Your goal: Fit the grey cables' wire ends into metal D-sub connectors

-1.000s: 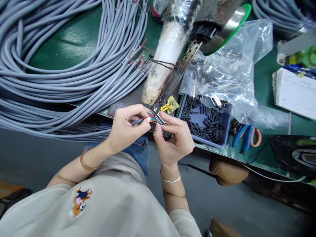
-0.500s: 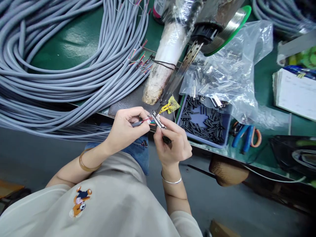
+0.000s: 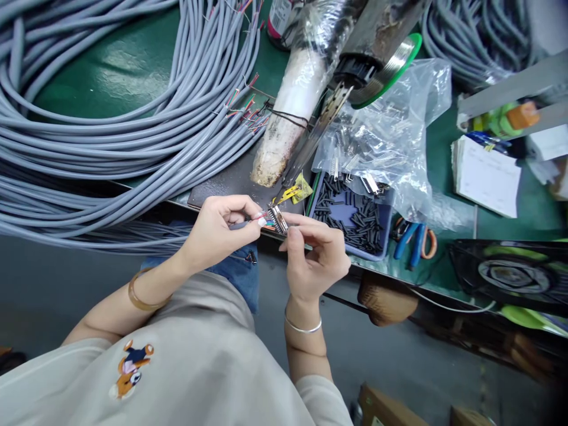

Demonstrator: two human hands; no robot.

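Left hand [image 3: 217,232] pinching grey cable [image 3: 239,225]; right hand [image 3: 317,255] pinching metal connector [image 3: 278,220] (wires [image 3: 269,225] apparently touching it).

Over on the green desk [image 3: 503,234], a white notepad [image 3: 486,177] lies near some blue-handled pliers [image 3: 415,247] and a black object [image 3: 470,257] with a round grey middle. A pink-and-white bottle [image 3: 279,21] sits farther back, and down on the grey floor [image 3: 355,349] I see a cardboard box [image 3: 390,409].

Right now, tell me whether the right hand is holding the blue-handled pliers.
No, the blue-handled pliers lie on the green table beside the tray, while the right hand holds a metal connector.
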